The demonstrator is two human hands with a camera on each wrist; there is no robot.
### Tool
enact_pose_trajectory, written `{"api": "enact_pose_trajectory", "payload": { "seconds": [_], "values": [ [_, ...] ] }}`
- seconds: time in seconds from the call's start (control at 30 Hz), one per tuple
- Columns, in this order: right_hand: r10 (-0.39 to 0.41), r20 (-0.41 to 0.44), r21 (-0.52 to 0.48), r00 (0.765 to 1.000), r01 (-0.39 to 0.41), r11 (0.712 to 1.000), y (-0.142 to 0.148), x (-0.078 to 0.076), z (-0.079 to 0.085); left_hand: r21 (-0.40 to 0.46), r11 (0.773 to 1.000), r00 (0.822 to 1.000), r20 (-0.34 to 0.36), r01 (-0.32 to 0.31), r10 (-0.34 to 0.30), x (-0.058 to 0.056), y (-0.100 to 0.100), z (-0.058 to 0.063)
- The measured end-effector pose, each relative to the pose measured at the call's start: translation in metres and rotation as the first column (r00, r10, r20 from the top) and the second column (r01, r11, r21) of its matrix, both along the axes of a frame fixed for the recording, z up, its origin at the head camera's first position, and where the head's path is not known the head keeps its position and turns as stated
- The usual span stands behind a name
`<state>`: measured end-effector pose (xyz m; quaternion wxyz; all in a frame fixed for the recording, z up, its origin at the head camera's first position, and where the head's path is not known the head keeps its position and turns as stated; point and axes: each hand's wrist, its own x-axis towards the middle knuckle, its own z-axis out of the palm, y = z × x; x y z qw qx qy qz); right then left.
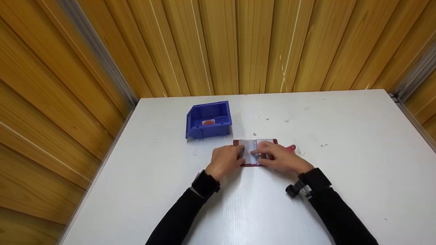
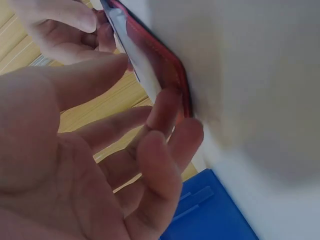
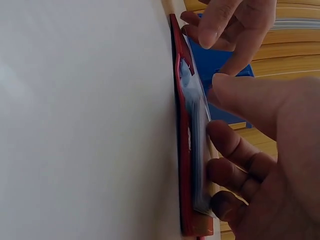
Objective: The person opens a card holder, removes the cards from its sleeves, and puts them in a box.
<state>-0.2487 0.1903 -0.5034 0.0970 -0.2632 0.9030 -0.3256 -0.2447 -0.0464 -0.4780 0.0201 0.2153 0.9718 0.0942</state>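
Observation:
An opened dark red card holder (image 1: 235, 143) with clear plastic sleeves (image 1: 250, 147) lies on the white table. My left hand (image 1: 224, 160) grips its left end, with curled fingers (image 2: 165, 107) at the red cover's edge and the thumb (image 2: 112, 70) over the sleeves. My right hand (image 1: 281, 157) rests on the right half, thumb and fingertips touching the sleeves near the fold. Seen side-on in the right wrist view, the sleeves form a stack (image 3: 200, 150) inside the cover. A red strap (image 1: 291, 147) with a snap sticks out beyond the right hand.
Behind the card holder and to its left stands a blue plastic bin (image 1: 213, 130). Inside it lies a small white-and-orange piece (image 1: 208, 122). Wood-look panels (image 1: 252, 47) wall off the table (image 1: 163, 136) at the back and sides.

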Motion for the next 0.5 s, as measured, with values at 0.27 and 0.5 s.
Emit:
{"api": "enact_pose_trajectory", "payload": {
  "seconds": [0.27, 0.5],
  "values": [
    [-0.024, -0.033, 0.007, 0.999, 0.024, 1.0, 0.01, -0.007, -0.001, 0.002, 1.0, 1.0, -0.015, 0.005, -0.005, -0.001, -0.001, -0.006],
    [-0.062, 0.002, 0.031, 0.998, 0.061, 0.998, 0.026, -0.012, 0.001, -0.051, 0.999, 1.0, 0.015, -0.012, 0.013, -0.002, -0.004, -0.004]
  ]
}}
